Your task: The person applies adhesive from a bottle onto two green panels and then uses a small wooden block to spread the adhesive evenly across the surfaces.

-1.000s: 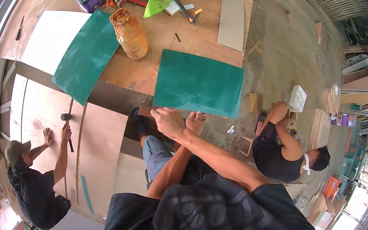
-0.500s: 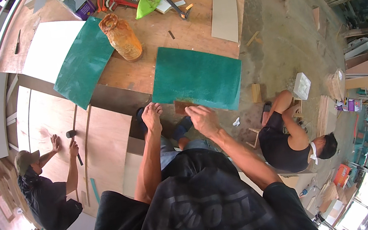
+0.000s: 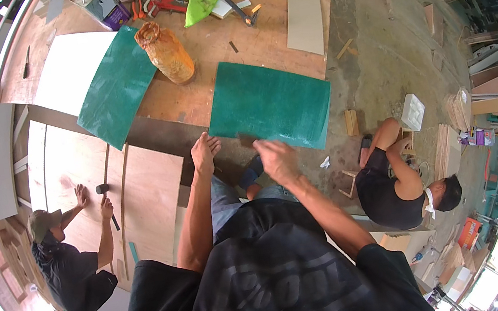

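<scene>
The green rectangular sheet [image 3: 270, 102] overhangs the wooden workbench [image 3: 273, 39]. At its 8 o'clock corner: left hand [image 3: 204, 154], grip indeterminate. At 6 o'clock: right hand [image 3: 278, 160], pinching a blurred brown spreader [image 3: 247, 137]. Excess downward pressure could tip the overhang.

Green sheet [image 3: 270, 104], orange container [image 3: 171, 56]

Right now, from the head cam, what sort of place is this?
Most likely a woodworking shop: a co-worker holds a black-headed mallet at a large plywood sheet, boards are stacked at the right, and there's a wooden worktable scattered with tools.
</scene>
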`<state>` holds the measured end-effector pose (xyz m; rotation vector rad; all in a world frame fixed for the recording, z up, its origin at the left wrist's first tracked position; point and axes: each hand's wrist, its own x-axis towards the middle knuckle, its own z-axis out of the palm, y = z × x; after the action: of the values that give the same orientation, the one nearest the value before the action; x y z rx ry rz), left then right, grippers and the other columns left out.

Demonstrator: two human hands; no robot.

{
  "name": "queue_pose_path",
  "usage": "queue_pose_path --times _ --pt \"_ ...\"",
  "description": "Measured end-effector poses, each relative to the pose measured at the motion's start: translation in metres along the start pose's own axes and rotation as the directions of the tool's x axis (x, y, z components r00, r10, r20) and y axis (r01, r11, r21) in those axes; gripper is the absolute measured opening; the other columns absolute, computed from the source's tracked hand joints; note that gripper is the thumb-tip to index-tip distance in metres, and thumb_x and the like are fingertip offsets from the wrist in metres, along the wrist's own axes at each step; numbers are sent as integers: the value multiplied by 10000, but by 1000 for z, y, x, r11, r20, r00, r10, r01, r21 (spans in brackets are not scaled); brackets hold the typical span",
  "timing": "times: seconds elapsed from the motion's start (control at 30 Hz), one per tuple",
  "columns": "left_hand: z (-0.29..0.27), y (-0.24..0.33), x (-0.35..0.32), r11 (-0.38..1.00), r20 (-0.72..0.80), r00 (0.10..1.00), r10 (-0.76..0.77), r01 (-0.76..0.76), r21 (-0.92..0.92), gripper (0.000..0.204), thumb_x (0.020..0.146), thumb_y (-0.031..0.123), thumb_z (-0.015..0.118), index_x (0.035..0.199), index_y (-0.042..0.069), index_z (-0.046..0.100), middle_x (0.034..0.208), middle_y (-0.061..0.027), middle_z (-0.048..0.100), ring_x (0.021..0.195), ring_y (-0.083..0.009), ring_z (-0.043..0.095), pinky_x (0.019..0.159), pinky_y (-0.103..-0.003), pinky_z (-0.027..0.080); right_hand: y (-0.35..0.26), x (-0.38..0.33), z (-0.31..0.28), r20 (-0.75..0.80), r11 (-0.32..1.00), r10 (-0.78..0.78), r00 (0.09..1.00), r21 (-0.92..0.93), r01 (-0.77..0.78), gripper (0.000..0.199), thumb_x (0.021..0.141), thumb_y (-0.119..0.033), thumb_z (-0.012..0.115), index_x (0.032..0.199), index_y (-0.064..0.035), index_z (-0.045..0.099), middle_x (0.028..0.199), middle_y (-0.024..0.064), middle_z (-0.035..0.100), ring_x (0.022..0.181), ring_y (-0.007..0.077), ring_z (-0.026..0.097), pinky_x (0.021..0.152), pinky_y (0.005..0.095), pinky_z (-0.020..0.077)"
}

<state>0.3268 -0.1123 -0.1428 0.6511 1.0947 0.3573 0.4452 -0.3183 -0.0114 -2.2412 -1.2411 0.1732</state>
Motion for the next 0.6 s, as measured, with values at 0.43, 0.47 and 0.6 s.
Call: queue_pose_path --times 0.43,0.47,0.6 --pt "-4 -7 9 987 179 979 98 -73 -141 189 991 96 571 1112 -47 542 1086 -209 667 1007 -327 694 922 -408 582 47 -10 -9 64 991 48 997 -131 -39 271 870 -67 594 1119 -95 698 1089 44 715 1008 246 667 884 387 517" --pt "-3 -7 8 987 172 980 103 -80 -138 190 993 99 568 1112 -47 541 1095 -214 664 1014 -337 692 937 -417 578 42 -18 -4 108 988 63 992 -145 -47 271 868 -71 584 1115 -103 693 1080 40 711 1008 246 664 897 387 513" --pt "-20 -13 22 968 261 952 160 -100 -231 189 997 91 553 1118 -54 540 1141 -238 652 1043 -366 684 975 -436 567 30 -46 -4 196 999 36 980 -22 -33 244 842 -85 595 1067 -109 686 1052 41 717 983 250 668 884 392 514"
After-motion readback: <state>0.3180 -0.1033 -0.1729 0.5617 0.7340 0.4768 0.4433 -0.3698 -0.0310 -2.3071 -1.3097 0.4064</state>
